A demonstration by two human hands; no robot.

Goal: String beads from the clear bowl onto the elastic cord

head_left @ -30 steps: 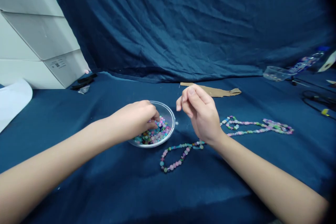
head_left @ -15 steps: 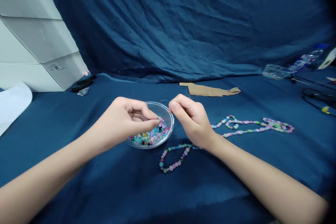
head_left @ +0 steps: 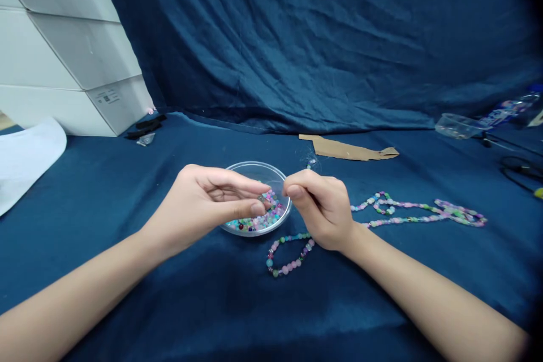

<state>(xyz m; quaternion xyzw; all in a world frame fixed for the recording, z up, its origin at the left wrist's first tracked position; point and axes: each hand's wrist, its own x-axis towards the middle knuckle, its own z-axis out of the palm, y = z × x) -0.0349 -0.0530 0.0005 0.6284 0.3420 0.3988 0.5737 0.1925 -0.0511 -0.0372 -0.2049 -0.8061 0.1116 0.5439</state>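
1. A dark blue cloth [head_left: 169, 305] covers the work surface, with a creased blue backdrop [head_left: 297, 28] behind it and white cardboard boxes [head_left: 55, 51] stacked at the left.
2. A clear round plastic bowl [head_left: 256, 163] stands in the middle of the cloth, holding loose multicoloured beads [head_left: 254, 222].
3. The left hand [head_left: 186, 206] is over the bowl's near left side, its thumb and forefinger slightly parted; whether a bead sits between them I cannot tell.
4. The right hand [head_left: 324, 212] is at the bowl's right edge, fingers curled and thumb closed against the forefinger; I cannot see whether it grips a thread.
5. Already strung: a beaded loop [head_left: 292, 266] lies just below the right hand, and a longer beaded strand [head_left: 407, 220] stretches out to the right, doubled back on itself. The right hand hides whether they join.
6. Left unstrung, as I judge it: the many beads in the bowl. No finished end or knot can be made out.
7. Beyond the bowl lies a torn cardboard strip [head_left: 348, 151].
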